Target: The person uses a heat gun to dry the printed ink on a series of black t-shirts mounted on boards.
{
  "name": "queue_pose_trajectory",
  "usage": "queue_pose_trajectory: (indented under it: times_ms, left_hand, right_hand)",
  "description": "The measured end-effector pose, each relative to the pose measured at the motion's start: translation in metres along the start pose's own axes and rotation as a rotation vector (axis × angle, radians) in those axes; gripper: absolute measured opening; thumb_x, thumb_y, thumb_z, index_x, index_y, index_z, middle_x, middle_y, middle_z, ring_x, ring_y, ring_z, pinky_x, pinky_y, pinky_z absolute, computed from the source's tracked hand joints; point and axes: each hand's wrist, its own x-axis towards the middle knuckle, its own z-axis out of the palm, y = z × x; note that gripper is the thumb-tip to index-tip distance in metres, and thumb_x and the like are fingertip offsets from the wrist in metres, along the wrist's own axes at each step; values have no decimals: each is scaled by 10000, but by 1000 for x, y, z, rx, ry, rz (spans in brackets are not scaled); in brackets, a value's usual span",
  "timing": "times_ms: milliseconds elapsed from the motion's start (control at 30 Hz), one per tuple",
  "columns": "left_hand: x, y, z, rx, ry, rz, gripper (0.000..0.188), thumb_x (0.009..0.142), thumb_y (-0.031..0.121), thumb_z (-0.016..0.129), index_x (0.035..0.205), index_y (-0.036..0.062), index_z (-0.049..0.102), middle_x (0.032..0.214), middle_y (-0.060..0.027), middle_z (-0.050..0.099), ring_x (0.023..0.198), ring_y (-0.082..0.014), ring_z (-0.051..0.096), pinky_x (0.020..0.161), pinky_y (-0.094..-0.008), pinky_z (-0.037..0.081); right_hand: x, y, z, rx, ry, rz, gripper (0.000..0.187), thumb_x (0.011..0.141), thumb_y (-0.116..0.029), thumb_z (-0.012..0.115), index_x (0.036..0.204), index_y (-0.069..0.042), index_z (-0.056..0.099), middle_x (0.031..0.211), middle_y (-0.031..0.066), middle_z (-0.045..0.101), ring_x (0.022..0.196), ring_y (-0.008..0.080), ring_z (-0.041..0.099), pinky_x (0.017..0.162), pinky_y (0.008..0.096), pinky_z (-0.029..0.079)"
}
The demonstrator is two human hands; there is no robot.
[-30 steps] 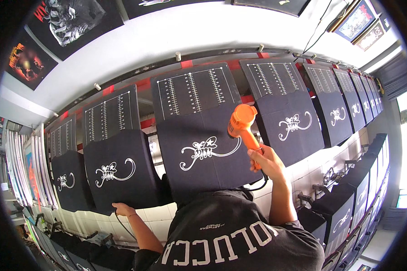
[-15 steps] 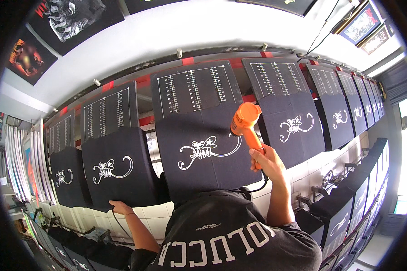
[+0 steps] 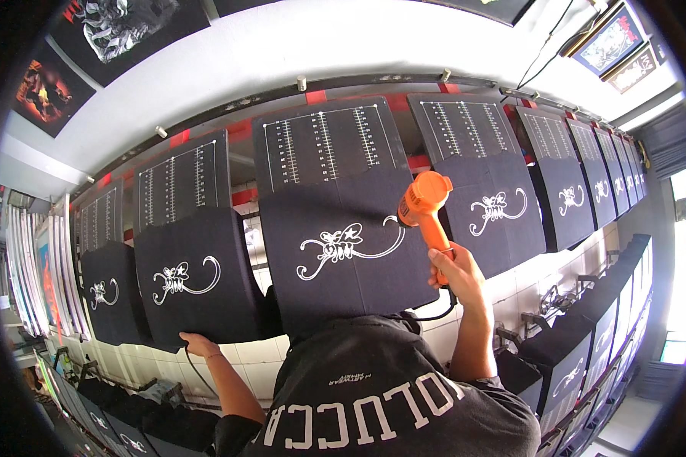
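Note:
My right hand [image 3: 460, 274] grips an orange hair dryer [image 3: 428, 199] by its handle, over the right edge of the middle black garment [image 3: 335, 293]. The dryer's dark nozzle faces left, near the long curl of the white printed design [image 3: 343, 247]. A black cord [image 3: 443, 314] loops down from the handle. Lower left, my left hand [image 3: 200, 344] is closed around a thin dark cord [image 3: 200, 372], close to the lower edge of the neighbouring black garment [image 3: 198, 305]. I cannot see whether both cords are one.
Several black boards [image 3: 324, 141] with white ruler marks stand in a slanted row, each carrying a printed black garment. Another row of garments [image 3: 572, 365] lies at lower right, more at lower left. White panels [image 3: 42, 274] stand at far left. A dark rail [image 3: 373, 80] runs behind.
My right hand and the hair dryer have shifted slightly right relative to the middle print. My left hand keeps its hold on the cord; the whole view has moved a little.

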Motion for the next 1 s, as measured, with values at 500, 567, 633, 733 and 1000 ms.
queue_pose_trajectory:
  times_ms: [500, 567, 633, 733, 1000]
  left_hand:
    - [28, -17, -1, 127, 44, -20, 779, 961, 512, 494, 1220, -222, 514, 1244, -284, 605, 1054, -389, 646, 931, -423, 509]
    - [18, -8, 0, 120, 44, 6, 772, 958, 510, 501, 1217, -218, 519, 1243, -281, 606, 1049, -385, 646, 929, -424, 509]
    - [-1, 0, -1, 83, 42, 64, 770, 954, 511, 509, 1219, -212, 522, 1242, -276, 608, 1044, -380, 645, 931, -424, 509]
    - [-20, 8, 1, 34, 71, 118, 825, 962, 551, 460, 1120, -252, 555, 1175, -325, 624, 1027, -416, 646, 899, -445, 529]
    - [5, -6, 2, -38, 13, 53, 791, 969, 511, 483, 1169, -253, 520, 1211, -311, 611, 1032, -393, 649, 899, -428, 534]
  right_hand:
    - [-3, 8, 1, -28, -23, -46, 298, 961, -285, 624, 969, 8, 567, 701, 15, 559, 577, 96, 582, 533, 245, 487]
    - [3, 5, 3, -27, -30, -53, 296, 961, -289, 623, 963, 1, 566, 700, 15, 559, 582, 96, 582, 536, 247, 488]
    - [4, 3, 5, -31, -29, -62, 290, 961, -288, 622, 960, -3, 567, 699, 14, 559, 580, 96, 579, 535, 245, 487]
    - [0, -1, 6, -53, -12, -47, 278, 952, -275, 622, 966, -1, 572, 699, 15, 560, 565, 99, 576, 519, 241, 479]
    - [-21, 7, -5, -14, -1, 38, 270, 940, -261, 632, 974, 2, 583, 691, 2, 557, 561, 88, 581, 510, 236, 491]
